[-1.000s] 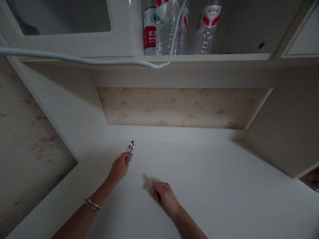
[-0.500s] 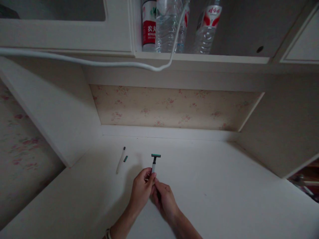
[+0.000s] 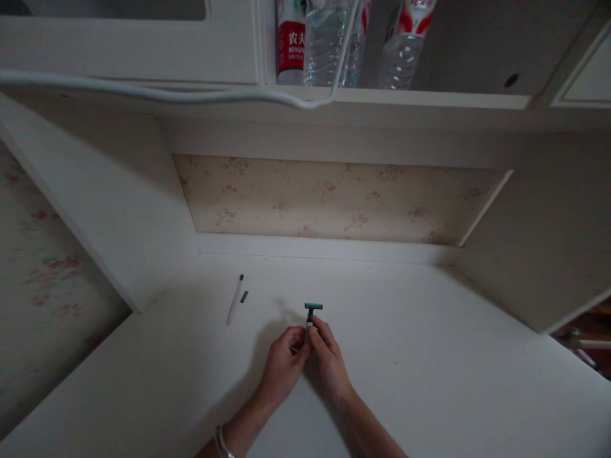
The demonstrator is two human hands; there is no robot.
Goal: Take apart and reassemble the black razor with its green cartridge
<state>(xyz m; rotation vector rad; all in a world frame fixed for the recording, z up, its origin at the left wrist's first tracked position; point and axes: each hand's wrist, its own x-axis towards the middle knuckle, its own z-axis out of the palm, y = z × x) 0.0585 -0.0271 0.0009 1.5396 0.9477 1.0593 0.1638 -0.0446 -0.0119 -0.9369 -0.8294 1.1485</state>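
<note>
A razor (image 3: 314,306) with a dark and green head stands upright above the white desk (image 3: 410,324), its head pointing away from me. My left hand (image 3: 286,357) pinches the handle from the left, with its thumb along it. From the right, the fingers of my right hand (image 3: 329,359) close on the same handle just under the head. Most of the handle is covered by my fingers. Left of my hands, a thin white toothbrush (image 3: 233,301) with a dark tip lies on the desk. Beside it rests a small dark green strip, like a razor blade head (image 3: 244,297).
Overhead, a shelf (image 3: 429,97) holds several plastic bottles (image 3: 403,54). A white cable (image 3: 191,95) hangs across its front. White side panels (image 3: 124,203) bound the desk, and floral wallpaper (image 3: 329,197) covers the back wall.
Both hands and the razor have shifted a little to the right. My right hand has moved up along the handle, nearer the head. The view has tilted slightly down.
</note>
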